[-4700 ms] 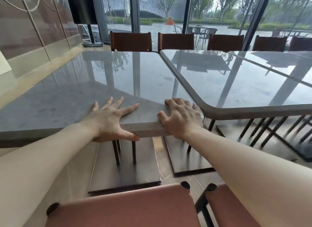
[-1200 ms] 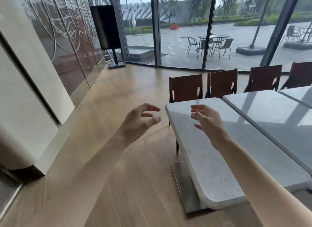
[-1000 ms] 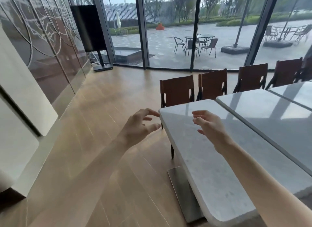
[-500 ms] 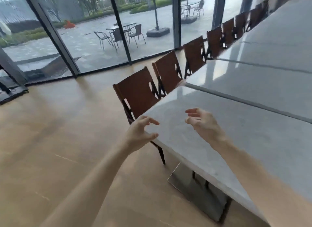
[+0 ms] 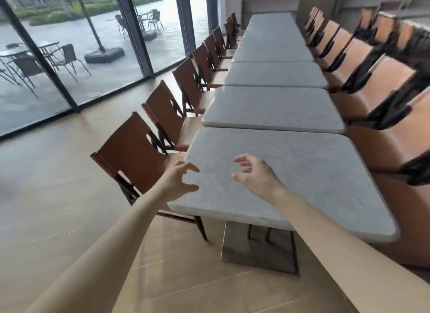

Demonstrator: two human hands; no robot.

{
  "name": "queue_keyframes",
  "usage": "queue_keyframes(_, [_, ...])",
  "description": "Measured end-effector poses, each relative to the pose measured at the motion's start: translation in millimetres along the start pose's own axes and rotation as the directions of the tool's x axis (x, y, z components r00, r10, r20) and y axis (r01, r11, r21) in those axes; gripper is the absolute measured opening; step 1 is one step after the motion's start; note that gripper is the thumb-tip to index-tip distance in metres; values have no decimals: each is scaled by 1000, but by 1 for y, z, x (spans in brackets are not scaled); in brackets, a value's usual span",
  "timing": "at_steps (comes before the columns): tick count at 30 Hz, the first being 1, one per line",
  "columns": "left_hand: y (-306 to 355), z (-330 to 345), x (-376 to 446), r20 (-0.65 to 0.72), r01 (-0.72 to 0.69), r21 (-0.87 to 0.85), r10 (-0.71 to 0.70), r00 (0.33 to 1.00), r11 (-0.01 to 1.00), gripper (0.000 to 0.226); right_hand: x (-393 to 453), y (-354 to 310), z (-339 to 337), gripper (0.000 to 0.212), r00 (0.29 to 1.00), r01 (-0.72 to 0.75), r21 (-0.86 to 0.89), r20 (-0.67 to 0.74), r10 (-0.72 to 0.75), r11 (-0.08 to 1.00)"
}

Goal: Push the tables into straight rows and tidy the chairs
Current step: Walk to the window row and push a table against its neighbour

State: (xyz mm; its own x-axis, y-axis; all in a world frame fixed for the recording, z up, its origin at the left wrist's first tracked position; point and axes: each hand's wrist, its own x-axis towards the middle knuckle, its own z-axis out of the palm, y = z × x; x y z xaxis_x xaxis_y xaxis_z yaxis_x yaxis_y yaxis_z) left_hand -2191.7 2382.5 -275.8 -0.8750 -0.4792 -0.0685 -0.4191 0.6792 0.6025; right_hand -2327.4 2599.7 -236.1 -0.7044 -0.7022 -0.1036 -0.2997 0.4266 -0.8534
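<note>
Benches (image 5: 274, 107) are seen end to end in one row, chairs (image 5: 132, 149) alongside. Both hands, left (image 5: 178, 183) and right (image 5: 256, 176), are held empty, fingers loosely curled, above the nearest bench; gripping its corner seems next.

Left hand (image 5: 178, 183) and right hand (image 5: 254, 176) reach forward, fingers loosely curled; both hold nothing.

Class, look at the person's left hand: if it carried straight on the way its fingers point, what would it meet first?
Probably the near-left corner of the nearest table. The left hand hovers open beside that edge, fingers aimed forward and rightward at it. Depth is unclear, so it might pass just above the tabletop.
</note>
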Motion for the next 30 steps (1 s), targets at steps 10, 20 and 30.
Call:
queue_keyframes(10, [-39, 28, -67, 213, -151, 269, 94, 973, 951, 46, -80, 35, 61, 50, 993, -109, -139, -63, 101, 984])
queue_keyframes(20, [-107, 59, -62, 305, -159, 429, 23, 952, 889, 59, -81, 85, 129, 61, 961, -274, -147, -86, 264, 950])
queue_keyframes(30, [-193, 144, 107, 435, -367, 553, 117, 893, 748, 112, 88, 178, 213, 119, 958, -246, -614, -36, 285, 750])
